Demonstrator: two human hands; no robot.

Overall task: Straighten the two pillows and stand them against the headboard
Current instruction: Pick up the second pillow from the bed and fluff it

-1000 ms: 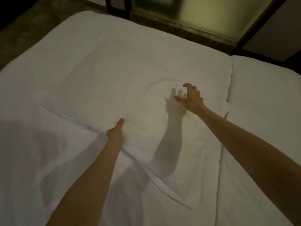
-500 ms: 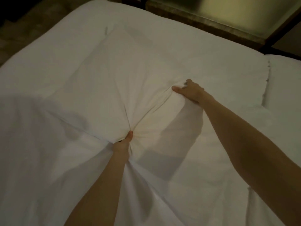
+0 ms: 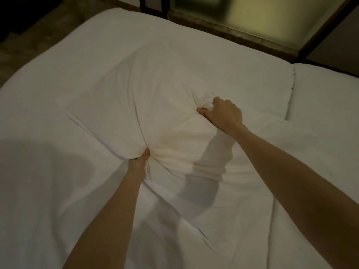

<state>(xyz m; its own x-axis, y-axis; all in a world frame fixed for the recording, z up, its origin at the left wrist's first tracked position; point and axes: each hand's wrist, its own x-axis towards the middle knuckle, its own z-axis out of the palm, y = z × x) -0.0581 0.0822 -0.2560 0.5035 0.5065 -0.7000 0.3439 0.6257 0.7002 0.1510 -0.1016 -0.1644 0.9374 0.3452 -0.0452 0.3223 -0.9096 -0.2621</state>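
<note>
A large white pillow (image 3: 139, 98) lies on the white bed (image 3: 38, 191), bunched up in the middle. My left hand (image 3: 138, 162) pinches its near edge, with creases fanning out from the grip. My right hand (image 3: 223, 113) clenches a fistful of the pillow's right side. Part of a second white pillow or bed section (image 3: 326, 98) shows at the far right, beyond a seam. I see no headboard.
Beyond the bed's far edge stand a frosted greenish glass panel (image 3: 262, 18) with a stone sill and dark frame posts (image 3: 153, 6). Dark floor (image 3: 29, 32) lies at the upper left. Rumpled sheet folds run near my forearms.
My right hand went from open above the pillow to gripping it. Both hands now bunch the pillow and its middle has puffed upward. The camera moved closer.
</note>
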